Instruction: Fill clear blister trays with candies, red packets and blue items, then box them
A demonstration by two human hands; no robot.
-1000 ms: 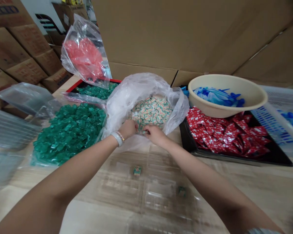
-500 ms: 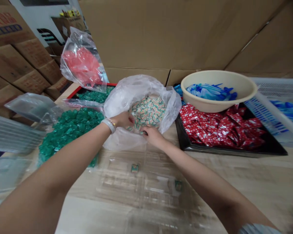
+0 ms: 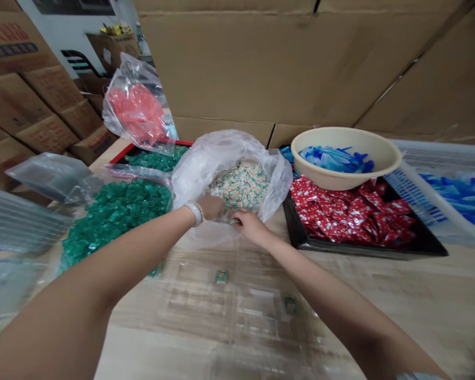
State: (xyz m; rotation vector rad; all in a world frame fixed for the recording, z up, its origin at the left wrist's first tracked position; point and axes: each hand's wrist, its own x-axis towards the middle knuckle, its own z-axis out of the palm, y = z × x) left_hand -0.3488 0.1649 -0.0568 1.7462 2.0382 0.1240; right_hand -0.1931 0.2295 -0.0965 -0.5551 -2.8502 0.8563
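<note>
A white plastic bag [image 3: 196, 169] lies rolled open, full of small green, white and orange pieces [image 3: 243, 184] that look like wrapped candies. My left hand [image 3: 212, 207], with a white band on its wrist, reaches over the bag's near rim with fingers curled down among the pieces. Close beside it on the right, my right hand [image 3: 250, 224] bends its fingers and thumb together at the same rim. What lies in either grasp is hidden. Clear plastic trays [image 3: 198, 301] lie below my hands, with a small green piece [image 3: 221, 277] in one and another piece [image 3: 290, 304] farther right.
Green wrapped pieces [image 3: 114, 216] fill a bag at left. A bag of red items [image 3: 136, 113] stands behind. At right, a beige basin [image 3: 340, 182] of blue packets rests over a black tray [image 3: 364, 253] of red packets, beside a white basket [image 3: 443, 203]. Cardboard [image 3: 253, 68] walls the back.
My left hand has moved right, closer to my right hand, at the bag's near rim. The view has shifted slightly, so the surroundings appear a little lower.
</note>
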